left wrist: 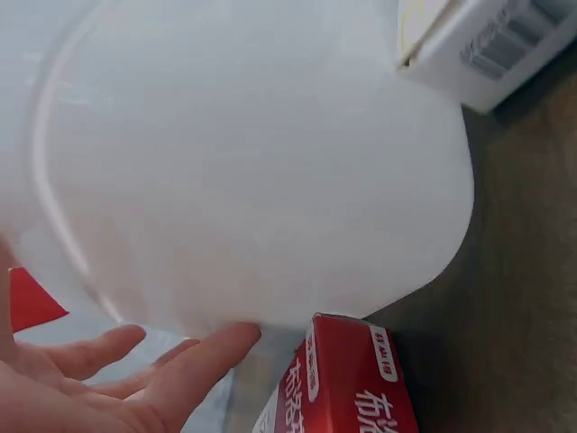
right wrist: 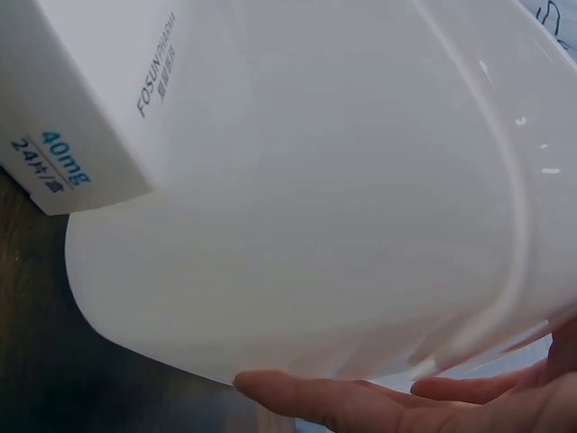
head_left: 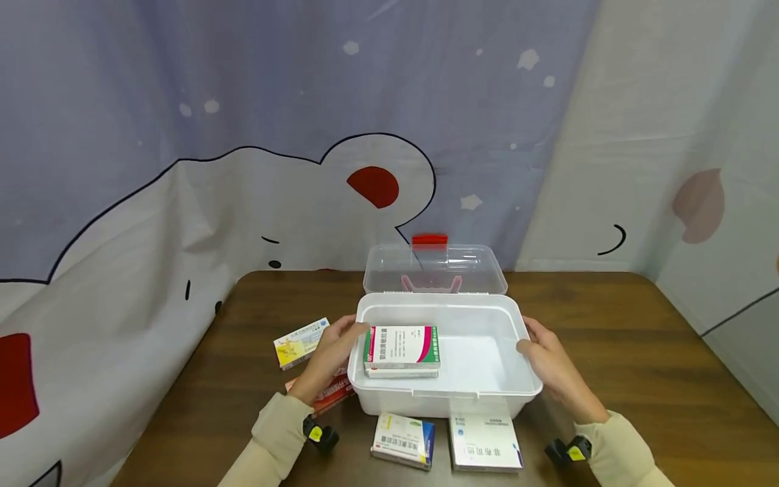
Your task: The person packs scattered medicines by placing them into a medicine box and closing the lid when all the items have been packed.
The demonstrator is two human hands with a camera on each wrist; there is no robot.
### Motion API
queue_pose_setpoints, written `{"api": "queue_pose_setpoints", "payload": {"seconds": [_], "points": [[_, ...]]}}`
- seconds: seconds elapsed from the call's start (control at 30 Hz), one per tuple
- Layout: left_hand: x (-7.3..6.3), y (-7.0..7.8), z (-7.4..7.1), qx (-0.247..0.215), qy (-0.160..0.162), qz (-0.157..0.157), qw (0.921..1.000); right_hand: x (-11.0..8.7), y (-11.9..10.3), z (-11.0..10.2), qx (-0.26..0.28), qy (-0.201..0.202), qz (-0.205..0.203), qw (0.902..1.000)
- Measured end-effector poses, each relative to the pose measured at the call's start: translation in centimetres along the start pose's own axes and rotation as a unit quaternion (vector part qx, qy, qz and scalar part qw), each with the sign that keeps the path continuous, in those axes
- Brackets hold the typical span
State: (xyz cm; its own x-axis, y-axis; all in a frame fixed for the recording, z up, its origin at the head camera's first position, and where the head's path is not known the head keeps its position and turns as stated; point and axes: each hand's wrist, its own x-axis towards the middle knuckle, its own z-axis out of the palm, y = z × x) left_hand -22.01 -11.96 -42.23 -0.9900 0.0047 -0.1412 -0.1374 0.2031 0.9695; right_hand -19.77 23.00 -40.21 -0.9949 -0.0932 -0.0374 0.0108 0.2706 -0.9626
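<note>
centrally, we see a white plastic box (head_left: 481,338) at the middle of a brown wooden bench (head_left: 615,352), between a person's two hands. the left hand (head_left: 331,348) and the right hand (head_left: 550,355) each grip one short side of it, thumb at the rim and fingers against the outer wall. we cannot quite tell whether the base of the box touches the wood. its clear lid (head_left: 389,267), with a red latch (head_left: 429,241), is folded back toward the far edge. inside, at the left, we find a green-and-white carton (head_left: 402,345) with a pink stripe, lying on top of a second carton (head_left: 402,373). near the left hand lies a yellow-and-white carton (head_left: 301,343); closer to us is a red carton (head_left: 333,392), partly hidden by that hand and the box. in front of the box we see a blue-ended carton (head_left: 398,438) on the left and a larger white carton (head_left: 485,443) on the right. behind everything hangs a printed cloth (head_left: 487,101), lilac and white with black outlines.
</note>
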Motion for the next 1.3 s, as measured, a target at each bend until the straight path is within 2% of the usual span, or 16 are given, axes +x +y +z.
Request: {"api": "queue_pose_setpoints", "payload": {"seconds": [0.13,0.3,0.43,0.53,0.67,0.77,0.97,1.13,1.2,1.3], "points": [[-0.9,-0.3,-0.6,-0.010,-0.015,0.006,0.9998,-0.1,0.0,0.0,-0.010,0.008,-0.002,0.9999],[-2.4,-0.9,-1.9,-0.012,0.005,0.038,0.9992,0.0,0.1,0.0,-0.019,0.010,-0.006,0.9998],[-3.4,-1.7,-3.3,0.065,0.040,0.081,0.9938,0.1,0.1,0.0,-0.016,0.010,-0.005,0.9998],[-4.1,-2.2,-4.1,0.137,0.040,0.113,0.9834,0.0,0.2,0.0,-0.014,0.009,-0.004,0.9999],[-4.6,-2.7,-5.0,0.204,-0.001,0.141,0.9686,0.0,0.1,0.0,-0.008,0.008,-0.002,0.9999],[-4.8,-3.0,-5.7,0.253,-0.018,0.148,0.9560,0.1,0.1,0.0,-0.006,0.007,-0.002,1.0000],[-5.1,-3.4,-6.6,0.320,-0.018,0.145,0.9362,0.1,0.1,0.1,-0.003,0.006,0.002,1.0000],[-5.3,-4.1,-6.7,0.395,-0.016,0.134,0.9089,-0.1,0.0,0.0,-0.005,0.009,0.001,0.9999],[-5.3,-4.4,-6.8,0.409,-0.016,0.120,0.9043,-0.1,0.0,0.0,-0.007,0.007,0.003,0.9999],[-5.4,-4.7,-7.0,0.412,-0.027,0.096,0.9055,-0.1,0.1,0.0,-0.006,0.006,0.005,0.9999]]}}
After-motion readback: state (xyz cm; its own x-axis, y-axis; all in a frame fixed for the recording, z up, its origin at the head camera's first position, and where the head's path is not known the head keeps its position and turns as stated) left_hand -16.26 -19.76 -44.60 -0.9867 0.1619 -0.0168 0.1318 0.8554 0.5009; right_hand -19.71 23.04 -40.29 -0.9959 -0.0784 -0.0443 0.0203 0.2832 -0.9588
